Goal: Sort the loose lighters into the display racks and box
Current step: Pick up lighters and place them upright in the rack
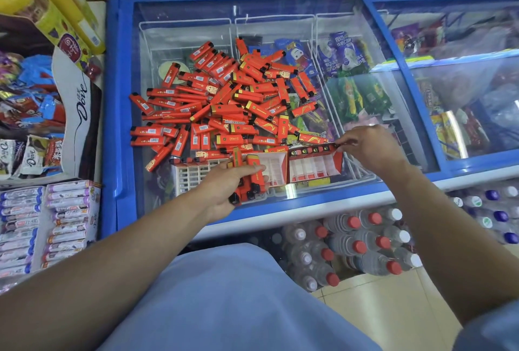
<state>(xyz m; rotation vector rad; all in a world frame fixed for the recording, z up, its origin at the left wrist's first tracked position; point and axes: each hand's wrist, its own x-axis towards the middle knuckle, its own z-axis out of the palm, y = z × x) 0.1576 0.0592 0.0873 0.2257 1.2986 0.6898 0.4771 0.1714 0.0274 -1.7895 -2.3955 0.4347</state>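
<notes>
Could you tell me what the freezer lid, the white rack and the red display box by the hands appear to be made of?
Freezer lid: likely clear glass in a blue frame; packets show through and it glares.
White rack: probably moulded plastic, a matte white grid of slots.
Red display box: looks like printed card, with thin folded walls and a flap pinched by the right hand.

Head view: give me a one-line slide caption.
Left hand holds a bunch of lighters while right hand pinches the box rim beside the pile.

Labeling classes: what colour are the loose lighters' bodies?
Red-orange, black caps, on the loose lighters; head view.
</notes>
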